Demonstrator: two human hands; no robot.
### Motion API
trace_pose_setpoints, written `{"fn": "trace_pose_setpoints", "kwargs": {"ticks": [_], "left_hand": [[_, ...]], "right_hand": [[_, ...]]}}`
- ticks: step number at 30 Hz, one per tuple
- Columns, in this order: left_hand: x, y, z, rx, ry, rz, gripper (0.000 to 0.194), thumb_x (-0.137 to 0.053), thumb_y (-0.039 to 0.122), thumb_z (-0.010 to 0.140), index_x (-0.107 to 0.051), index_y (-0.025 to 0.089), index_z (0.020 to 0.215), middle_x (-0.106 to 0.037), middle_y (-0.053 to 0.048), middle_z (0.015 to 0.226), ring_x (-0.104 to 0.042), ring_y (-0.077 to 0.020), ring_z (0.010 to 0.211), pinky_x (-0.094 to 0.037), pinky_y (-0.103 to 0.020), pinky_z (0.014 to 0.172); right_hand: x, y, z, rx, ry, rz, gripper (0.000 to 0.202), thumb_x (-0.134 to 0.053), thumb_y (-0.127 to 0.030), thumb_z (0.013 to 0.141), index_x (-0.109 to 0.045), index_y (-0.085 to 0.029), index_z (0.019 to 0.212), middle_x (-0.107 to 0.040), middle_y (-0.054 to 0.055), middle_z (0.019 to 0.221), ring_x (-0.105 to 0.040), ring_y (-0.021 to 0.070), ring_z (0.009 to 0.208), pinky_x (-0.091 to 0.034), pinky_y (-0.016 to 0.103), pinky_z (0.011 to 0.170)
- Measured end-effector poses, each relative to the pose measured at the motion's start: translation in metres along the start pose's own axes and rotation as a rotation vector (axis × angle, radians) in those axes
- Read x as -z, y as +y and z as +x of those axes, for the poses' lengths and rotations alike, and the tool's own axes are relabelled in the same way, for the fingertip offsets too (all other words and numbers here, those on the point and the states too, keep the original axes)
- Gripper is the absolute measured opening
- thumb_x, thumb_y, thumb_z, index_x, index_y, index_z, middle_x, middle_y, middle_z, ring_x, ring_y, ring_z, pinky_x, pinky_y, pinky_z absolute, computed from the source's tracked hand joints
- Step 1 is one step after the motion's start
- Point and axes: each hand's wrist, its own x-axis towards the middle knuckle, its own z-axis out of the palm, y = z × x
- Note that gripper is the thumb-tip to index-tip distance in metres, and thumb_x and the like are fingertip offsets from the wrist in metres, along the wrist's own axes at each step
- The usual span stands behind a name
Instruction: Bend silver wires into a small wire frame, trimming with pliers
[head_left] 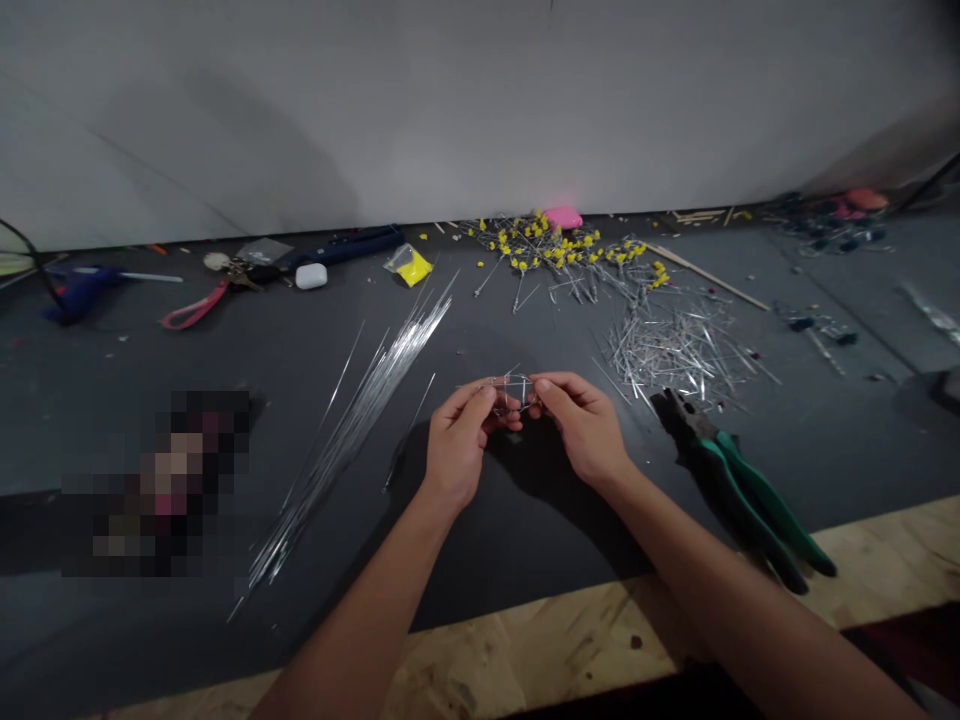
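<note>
Between both hands, over the middle of the dark table, is a small frame of bent wire (514, 391). My left hand (466, 425) pinches its left side with thumb and fingers. The right side is gripped by my right hand (574, 415), thumb on top. The fingers hide part of the frame, so its exact shape is unclear. A bundle of long straight wires (360, 430) lies to the left of my hands. Right of them lie a heap of short cut wires (667, 350) and green-handled pliers (742, 490), jaws pointing away.
Wire pieces with yellow tips (547, 245) lie near the wall, beside a pink lump (562, 217). Further left are a yellow packet (412, 266), a white case (311, 276), keys with a pink strap (196, 308) and a blue glue gun (86, 292). A wooden stick (709, 275) lies at back right.
</note>
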Motion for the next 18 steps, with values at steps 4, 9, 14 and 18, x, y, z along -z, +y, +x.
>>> {"fn": "trace_pose_setpoints", "kwargs": {"ticks": [4, 9, 14, 18], "left_hand": [[-0.0003, 0.0001, 0.0000, 0.000, 0.002, 0.000, 0.018, -0.065, 0.029, 0.076, -0.068, 0.015, 0.085, -0.066, -0.004, 0.071, -0.062, -0.0131, 0.064, -0.051, -0.026, 0.058], [-0.0013, 0.0016, -0.0002, 0.004, 0.001, 0.012, 0.019, -0.066, 0.032, 0.076, -0.068, 0.014, 0.084, -0.066, -0.004, 0.070, -0.060, -0.0120, 0.062, -0.050, -0.025, 0.058], [-0.0014, 0.0014, 0.0000, -0.001, 0.004, 0.007, 0.019, -0.066, 0.032, 0.075, -0.068, 0.014, 0.082, -0.065, -0.003, 0.069, -0.060, -0.0121, 0.062, -0.050, -0.025, 0.057], [-0.0009, 0.0004, 0.0004, -0.001, 0.014, 0.018, 0.020, -0.066, 0.033, 0.075, -0.068, 0.014, 0.082, -0.065, -0.004, 0.070, -0.060, -0.0130, 0.063, -0.050, -0.026, 0.057]], "right_hand": [[-0.0001, -0.0002, -0.0001, 0.008, 0.001, -0.018, 0.016, -0.067, -0.036, 0.076, -0.070, -0.023, 0.084, -0.066, -0.001, 0.074, -0.057, 0.0110, 0.065, -0.045, 0.028, 0.068], [0.0004, 0.0009, 0.0005, -0.002, -0.019, 0.008, 0.015, -0.066, -0.035, 0.077, -0.070, -0.023, 0.084, -0.065, -0.001, 0.073, -0.056, 0.0106, 0.064, -0.044, 0.027, 0.068], [0.0017, 0.0015, 0.0022, -0.024, -0.054, 0.056, 0.013, -0.065, -0.034, 0.077, -0.069, -0.021, 0.079, -0.064, -0.001, 0.072, -0.055, 0.0106, 0.064, -0.043, 0.027, 0.068], [0.0020, 0.0014, 0.0029, -0.030, -0.058, 0.068, 0.012, -0.065, -0.033, 0.077, -0.068, -0.022, 0.077, -0.064, -0.001, 0.071, -0.054, 0.0108, 0.064, -0.042, 0.027, 0.068]]}}
